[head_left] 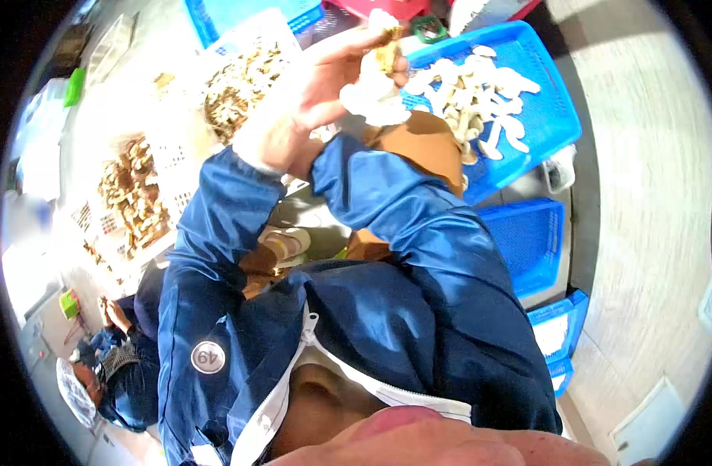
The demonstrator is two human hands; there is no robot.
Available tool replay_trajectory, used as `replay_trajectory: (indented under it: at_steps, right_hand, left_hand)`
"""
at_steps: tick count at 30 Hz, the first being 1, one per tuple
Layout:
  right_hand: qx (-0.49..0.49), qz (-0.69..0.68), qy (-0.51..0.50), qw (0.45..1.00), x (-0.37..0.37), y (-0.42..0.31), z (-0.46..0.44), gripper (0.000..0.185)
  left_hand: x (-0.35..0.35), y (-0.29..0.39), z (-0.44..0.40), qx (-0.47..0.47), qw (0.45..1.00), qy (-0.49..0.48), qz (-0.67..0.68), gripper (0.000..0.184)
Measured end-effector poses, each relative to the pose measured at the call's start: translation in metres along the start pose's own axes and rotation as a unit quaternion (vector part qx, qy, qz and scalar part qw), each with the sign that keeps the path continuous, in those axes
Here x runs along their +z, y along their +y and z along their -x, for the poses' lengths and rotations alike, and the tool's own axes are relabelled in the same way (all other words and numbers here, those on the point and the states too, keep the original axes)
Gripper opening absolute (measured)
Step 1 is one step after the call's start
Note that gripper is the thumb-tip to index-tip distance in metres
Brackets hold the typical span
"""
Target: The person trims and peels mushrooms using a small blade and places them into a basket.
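Observation:
My left hand (325,85) is raised at the top middle, its fingers closed around a pale mushroom (375,97) with a yellowish-brown part near the fingertips. Bright light washes out much of both. Below it, my right wrist (301,158) comes out of the blue sleeve and passes behind the left one, so the right fingers are hidden. Just right of the held piece, a blue basket tray (538,101) carries many pale mushroom pieces (480,97). Left of my hands, white baskets (173,159) contain brownish mushroom pieces (243,85).
An orange-brown surface (422,144) lies under my right forearm. More blue baskets (527,241) stand down the right side, beside pale flooring (651,233). Another blue basket (251,15) is at the top. At lower left, a person in a white cap (123,373) sits with hands together.

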State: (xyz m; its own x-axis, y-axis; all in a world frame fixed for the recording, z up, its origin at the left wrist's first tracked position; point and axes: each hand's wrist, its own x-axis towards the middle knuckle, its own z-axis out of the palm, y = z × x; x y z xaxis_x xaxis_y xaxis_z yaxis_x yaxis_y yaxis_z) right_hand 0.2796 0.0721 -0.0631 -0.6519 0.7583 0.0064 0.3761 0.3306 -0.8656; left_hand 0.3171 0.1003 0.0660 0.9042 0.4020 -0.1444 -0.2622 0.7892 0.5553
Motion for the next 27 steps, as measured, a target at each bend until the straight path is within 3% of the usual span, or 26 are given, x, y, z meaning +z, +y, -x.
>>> replay_trajectory:
  at_steps: [1, 4, 5, 6, 7, 8, 10, 11, 12, 14, 15, 16, 18, 27]
  right_hand:
    - [-0.005, 0.005, 0.006, 1.000, -0.007, -0.002, 0.002, 0.028]
    - [-0.016, -0.019, 0.050, 0.998, -0.041, -0.012, 0.006, 0.026]
    - [-0.022, -0.074, 0.073, 0.994, -0.051, -0.016, 0.002, 0.025]
    - [-0.027, -0.132, 0.103, 0.985, -0.064, -0.018, 0.001, 0.024]
    - [-0.031, -0.158, 0.142, 0.977, -0.076, -0.020, -0.002, 0.023]
    - [0.080, 0.146, 0.167, 0.972, -0.092, -0.043, -0.016, 0.019]
    - [-0.025, 0.068, 0.219, 0.973, -0.101, -0.057, -0.018, 0.016]
    - [-0.028, -0.094, 0.181, 0.979, -0.093, -0.073, -0.022, 0.016]
    - [-0.039, -0.196, 0.121, 0.972, -0.088, -0.097, -0.020, 0.014]
    - [-0.155, -0.233, 0.061, 0.958, -0.067, -0.105, -0.028, 0.013]
    - [-0.186, -0.189, 0.059, 0.962, -0.056, -0.106, -0.029, 0.014]
    - [-0.220, -0.125, 0.041, 0.967, -0.057, -0.108, -0.037, 0.014]
    - [-0.179, -0.116, 0.003, 0.977, -0.047, -0.111, -0.043, 0.011]
    - [-0.206, -0.067, -0.024, 0.976, -0.021, -0.091, -0.075, 0.012]
  left_hand:
    - [0.028, 0.001, 0.024, 0.060, 0.984, 0.142, -0.095, 0.055]
    - [-0.007, 0.019, 0.102, 0.117, 0.989, 0.049, 0.078, 0.038]
    - [-0.024, 0.018, 0.138, 0.179, 0.963, 0.199, -0.033, 0.038]
    - [-0.030, 0.018, 0.167, 0.228, 0.899, 0.346, -0.140, 0.038]
    - [-0.034, 0.026, 0.199, 0.200, 0.937, 0.287, 0.013, 0.040]
    - [-0.032, 0.029, 0.221, 0.205, 0.941, 0.269, 0.023, 0.043]
    - [-0.034, 0.034, 0.255, 0.205, 0.950, 0.232, 0.044, 0.047]
    - [-0.054, 0.032, 0.276, 0.196, 0.952, 0.231, 0.041, 0.046]
    - [-0.066, 0.029, 0.285, 0.203, 0.937, 0.277, 0.061, 0.044]
    - [-0.052, 0.027, 0.275, 0.203, 0.854, 0.479, 0.011, 0.042]
    - [-0.068, 0.026, 0.280, 0.208, 0.885, 0.416, -0.006, 0.043]
    - [-0.076, 0.025, 0.283, 0.244, 0.896, 0.372, 0.001, 0.031]
    - [-0.088, 0.017, 0.286, 0.230, 0.883, 0.409, -0.016, 0.030]
    - [-0.118, 0.009, 0.294, 0.239, 0.818, 0.508, -0.122, 0.037]
